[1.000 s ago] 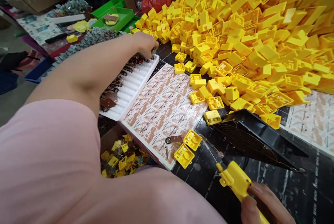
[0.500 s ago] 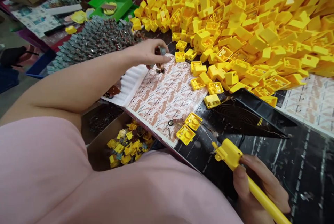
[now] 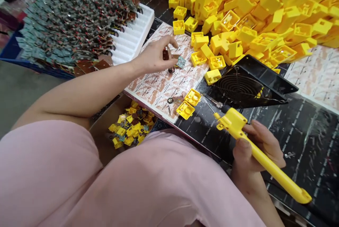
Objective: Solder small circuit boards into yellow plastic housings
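My left hand (image 3: 156, 55) is closed in a pinch over the patterned sheet (image 3: 159, 89), holding a small circuit board (image 3: 181, 61) with brown and pale green parts. A round black part (image 3: 171, 70) hangs or lies just under the fingers; I cannot tell which. My right hand (image 3: 261, 145) grips a yellow soldering iron (image 3: 280, 175), its tip pointing left towards an opened yellow case (image 3: 185, 109). The case's two halves lie side by side at the sheet's edge. Next to them is another round black part (image 3: 170, 100) with thin wires.
Yellow cases (image 3: 254, 22) are heaped at the back right. At the left, a dense pile of wired circuit boards (image 3: 71, 22) stands beside a white ribbed foam sheet (image 3: 132, 40). A black fan (image 3: 238, 85) sits mid-bench. Below the bench edge, a carton (image 3: 106, 124) holds yellow parts.
My left hand has come nearer over the patterned sheet, and the circuit board in it shows more clearly. The view has tilted down. My right hand still holds the soldering iron.
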Demonstrator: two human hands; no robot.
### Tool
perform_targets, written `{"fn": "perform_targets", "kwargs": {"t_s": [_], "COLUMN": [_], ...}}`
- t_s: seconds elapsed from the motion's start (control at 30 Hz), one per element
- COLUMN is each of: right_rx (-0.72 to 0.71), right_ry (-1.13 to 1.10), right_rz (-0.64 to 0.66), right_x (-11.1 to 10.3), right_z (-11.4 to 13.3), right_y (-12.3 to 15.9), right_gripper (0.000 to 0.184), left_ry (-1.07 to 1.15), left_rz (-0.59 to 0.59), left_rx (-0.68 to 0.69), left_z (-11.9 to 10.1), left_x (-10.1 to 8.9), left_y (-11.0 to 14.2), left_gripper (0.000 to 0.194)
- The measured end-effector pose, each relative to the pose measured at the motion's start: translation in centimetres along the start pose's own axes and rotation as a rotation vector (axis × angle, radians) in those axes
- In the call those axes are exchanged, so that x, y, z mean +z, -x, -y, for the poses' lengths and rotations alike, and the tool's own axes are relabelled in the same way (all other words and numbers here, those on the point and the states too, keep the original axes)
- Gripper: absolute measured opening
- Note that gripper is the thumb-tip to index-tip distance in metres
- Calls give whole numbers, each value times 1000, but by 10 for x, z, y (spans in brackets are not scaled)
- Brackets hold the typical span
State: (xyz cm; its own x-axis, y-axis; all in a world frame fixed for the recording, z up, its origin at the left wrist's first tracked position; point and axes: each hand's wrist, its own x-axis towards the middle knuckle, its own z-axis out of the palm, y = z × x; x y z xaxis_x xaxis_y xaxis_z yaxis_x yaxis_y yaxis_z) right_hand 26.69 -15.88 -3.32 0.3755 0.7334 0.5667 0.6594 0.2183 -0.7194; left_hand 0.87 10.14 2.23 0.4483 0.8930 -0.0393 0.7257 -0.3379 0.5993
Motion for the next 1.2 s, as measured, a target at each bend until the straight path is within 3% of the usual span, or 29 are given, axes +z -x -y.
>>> {"fn": "perform_targets", "kwargs": {"t_s": [0.1, 0.17, 0.27, 0.33, 0.43, 0.5, 0.6, 0.7, 0.77, 0.87, 1.0, 1.07, 1.2], "right_rx": [-90, -94, -90, -116, -232, -360, -428, -402, -394, -395, -345, -311, -301], "right_ry": [18, 5, -39, -28, 62, 112, 121, 152, 174, 189, 192, 185, 152], "right_rz": [36, 37, -43, -51, 203, 380, 483, 567, 593, 631, 659, 669, 703], "right_x": [-1, 0, 4, 7, 13, 22, 43, 67, 81, 95, 100, 100, 101], "right_z": [-1, -1, 2, 7, 11, 11, 5, -2, -7, -14, -20, -21, -19], "right_y": [-1, -1, -3, -6, -17, -27, -42, -56, -63, -71, -73, -73, -71], "right_gripper": [53, 50, 48, 52, 45, 35, 32, 25, 23, 28, 30, 30, 31], "left_ry": [182, 322, 438, 436, 301, 84, -269, -425, -429, -353, -328, -401, -572], "left_rz": [160, 249, 310, 251, 94, -2, -127, -85, -32, -87, -131, -69, 168], "left_rx": [-189, -283, -287, -220, -68, 51, 305, 536, 598, 570, 351, 273, 237], "left_z": [10, 17, 28, 35, 46, 53, 61, 65, 67, 64, 46, 34, 24], "left_x": [-3, -4, -3, 2, 13, 19, 25, 26, 23, 14, 7, 10, 26], "left_y": [10, 16, 29, 42, 63, 75, 89, 100, 106, 111, 95, 80, 54], "left_gripper": [29, 27, 26, 24, 23, 25, 28, 32, 28, 27, 35, 35, 30]}}
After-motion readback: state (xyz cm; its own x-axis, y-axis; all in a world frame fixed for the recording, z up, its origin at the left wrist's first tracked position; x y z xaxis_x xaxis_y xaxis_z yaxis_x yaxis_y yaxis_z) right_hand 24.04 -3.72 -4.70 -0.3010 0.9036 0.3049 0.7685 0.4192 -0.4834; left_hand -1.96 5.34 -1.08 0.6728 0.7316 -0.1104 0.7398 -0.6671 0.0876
